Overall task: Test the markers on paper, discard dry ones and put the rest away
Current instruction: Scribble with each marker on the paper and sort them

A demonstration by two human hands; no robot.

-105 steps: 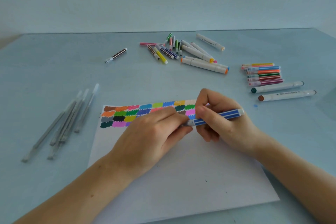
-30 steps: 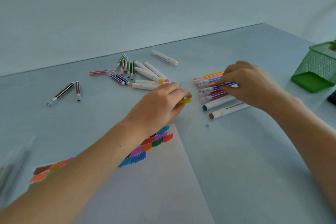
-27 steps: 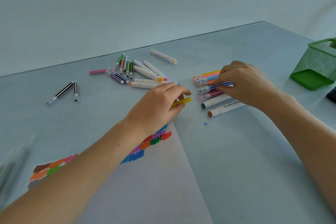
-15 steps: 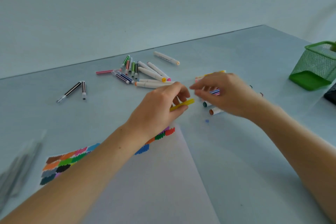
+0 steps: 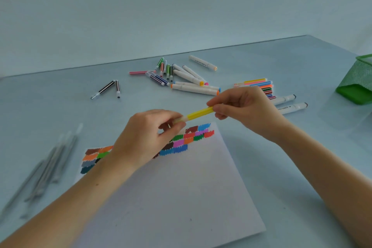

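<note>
Head view. Yellow marker (image 5: pixel 198 113) held level above the top edge of the paper (image 5: pixel 181 191), gripped at both ends. Left hand (image 5: pixel 145 141) pinching the pale cap end between thumb and fingertips; right hand (image 5: pixel 247 110) curled round the other end of the barrel. Probably about to pull the cap off for a test stroke.

Just under the left fingers: rows of colour swatches (image 5: pixel 189 138) already on the sheet, bare paper nearer the body. Beyond the right knuckles, close by: a tidy row of striped markers (image 5: pixel 259 84) and two white markers (image 5: pixel 291 102). Further out past both hands: a loose heap of markers (image 5: pixel 181 78). Well off to the right of the right hand: green mesh basket (image 5: pixel 356 84). Left of the left wrist: blurred grey pens (image 5: pixel 48 165).

Risks, as judged: cap releasing with a jerk, tip smearing the fingers or the swatches below. Cap dropped among the heap, hard to match again. Yellow faint on white, so a weak stroke easily misread as dry.
</note>
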